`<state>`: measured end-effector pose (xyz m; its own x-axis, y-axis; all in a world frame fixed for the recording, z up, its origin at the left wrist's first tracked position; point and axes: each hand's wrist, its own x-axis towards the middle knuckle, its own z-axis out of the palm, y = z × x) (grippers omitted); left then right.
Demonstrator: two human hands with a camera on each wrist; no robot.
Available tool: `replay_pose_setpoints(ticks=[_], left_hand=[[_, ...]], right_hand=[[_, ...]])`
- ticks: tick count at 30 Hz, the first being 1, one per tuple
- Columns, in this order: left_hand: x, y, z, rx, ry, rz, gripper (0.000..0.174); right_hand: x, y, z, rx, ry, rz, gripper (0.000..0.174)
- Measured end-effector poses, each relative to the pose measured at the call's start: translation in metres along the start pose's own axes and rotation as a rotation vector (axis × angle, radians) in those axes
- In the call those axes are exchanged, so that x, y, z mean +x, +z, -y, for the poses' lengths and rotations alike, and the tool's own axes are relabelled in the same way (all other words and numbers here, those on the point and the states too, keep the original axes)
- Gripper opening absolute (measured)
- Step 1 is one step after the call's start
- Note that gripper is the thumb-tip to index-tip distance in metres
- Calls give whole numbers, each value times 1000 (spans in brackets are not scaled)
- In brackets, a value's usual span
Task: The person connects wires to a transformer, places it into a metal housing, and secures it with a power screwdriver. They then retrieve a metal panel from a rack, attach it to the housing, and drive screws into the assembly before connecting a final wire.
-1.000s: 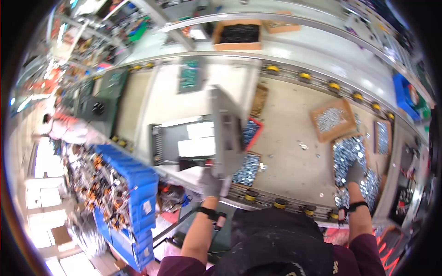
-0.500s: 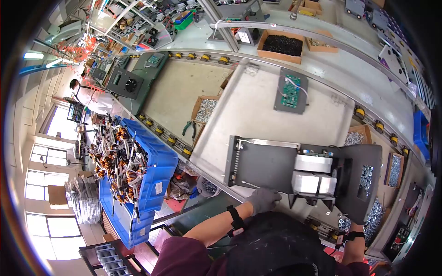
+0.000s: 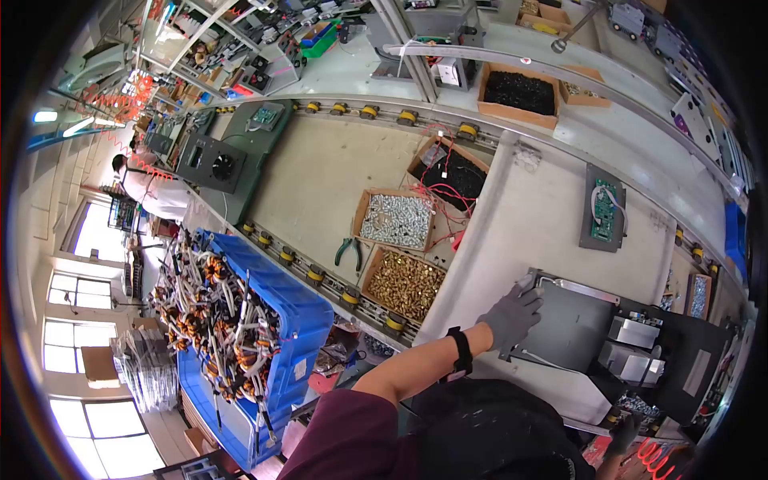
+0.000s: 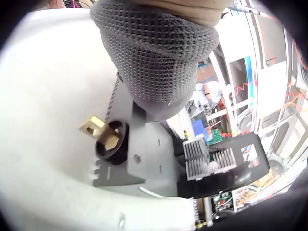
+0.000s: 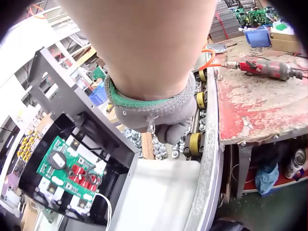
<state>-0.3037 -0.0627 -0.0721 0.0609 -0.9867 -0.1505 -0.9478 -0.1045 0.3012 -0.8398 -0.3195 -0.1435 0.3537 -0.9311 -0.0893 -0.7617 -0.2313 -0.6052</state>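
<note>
On the white tray (image 3: 544, 216), our knit-gloved left hand (image 3: 512, 316) lies spread on the grey sheet-metal chassis (image 3: 576, 326); cardboard screw boxes (image 3: 398, 220) stand well apart; of the right hand (image 5: 159, 115) we cannot tell the grip.

The grey-gloved right hand (image 3: 623, 433) is mostly hidden behind the dark cap (image 3: 488, 432); the right wrist view hides its fingers too. In the left wrist view, the grey-gloved left hand (image 4: 159, 62) covers its own fingertips.

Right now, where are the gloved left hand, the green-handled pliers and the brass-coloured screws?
left hand (image 3: 512, 316), head view, back of the glove.
pliers (image 3: 349, 250), head view, near the joint.
brass-coloured screws (image 3: 404, 284), head view, middle of the pile.
</note>
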Motion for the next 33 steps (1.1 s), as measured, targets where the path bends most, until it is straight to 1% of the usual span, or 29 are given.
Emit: replay_pose_setpoints(ticks=[1,2,3,4,5,7,8,9,10,11,12,13,14,15,16,19,20,21,22,23,24,25,27,28,29,30,31,32,33], left_hand=[[7,-1,11,-2,17,3,27],[12,-1,22,-149,70,-121,26],[17,-2,35,-299,121,-243,25],[17,-10,53,-303,136,-234,25],[15,-23,76,-316,21,-339,25],[16,-32,137,-305,-215,-556,27],[18,-32,175,-231,-388,-654,22],[19,-44,210,-265,-657,-614,16],[24,-61,234,-115,-969,-458,18],[26,-52,269,-71,-1046,-504,24],[32,-48,293,-40,-1166,-493,28],[38,-44,312,-16,-1210,-464,28],[45,-52,318,-61,-1261,-391,29],[51,-59,321,-108,-1313,-316,29],[56,-59,327,-122,-1304,-324,29],[48,-51,331,-97,-1290,-325,26],[41,-52,326,-189,-1159,-497,24],[34,-54,315,-278,-1017,-664,23],[25,-72,287,-270,-911,-721,20],[14,-73,263,-378,-772,-807,20],[3,-72,237,-486,-622,-888,21],[-11,-78,207,-510,-494,-860,20],[-36,-92,149,-505,-370,-708,17],[-47,-98,123,-528,-311,-620,17],[-56,-92,105,-539,-294,-612,17],[-65,-87,89,-471,-188,-592,18],[-72,-83,76,-398,-83,-575,19],[-80,-78,65,-396,-71,-574,19],[-88,-72,56,-395,-48,-492,22]], right_hand=[[-15,2,52,576,653,52,14],[-29,7,91,610,628,17,17],[-39,11,81,610,640,3,17],[-51,14,68,617,615,41,25],[-61,21,61,626,591,78,34],[-74,35,67,659,636,-1,30],[-84,35,80,591,686,14,29],[-94,34,96,522,735,26,28],[-104,39,127,572,691,-47,23],[-108,38,156,571,696,-66,23],[-109,34,184,580,723,-23,24],[-110,33,206,589,747,20,25],[-109,35,223,586,742,1,25],[-108,37,237,497,643,27,27],[-105,39,252,406,545,55,29],[-89,39,309,422,532,125,36],[-82,40,325,502,494,171,41],[-72,49,329,482,335,214,31],[-60,56,335,460,181,255,22],[-48,70,399,473,150,197,19],[-35,81,443,556,120,215,22],[-23,86,454,534,69,309,25],[-11,103,491,746,74,471,24],[-2,112,496,827,8,654,26],[3,118,506,869,20,804,29],[4,126,510,989,10,882,30],[2,131,514,992,8,866,30],[0,133,519,1083,79,895,30],[-4,133,518,1174,150,927,29]])
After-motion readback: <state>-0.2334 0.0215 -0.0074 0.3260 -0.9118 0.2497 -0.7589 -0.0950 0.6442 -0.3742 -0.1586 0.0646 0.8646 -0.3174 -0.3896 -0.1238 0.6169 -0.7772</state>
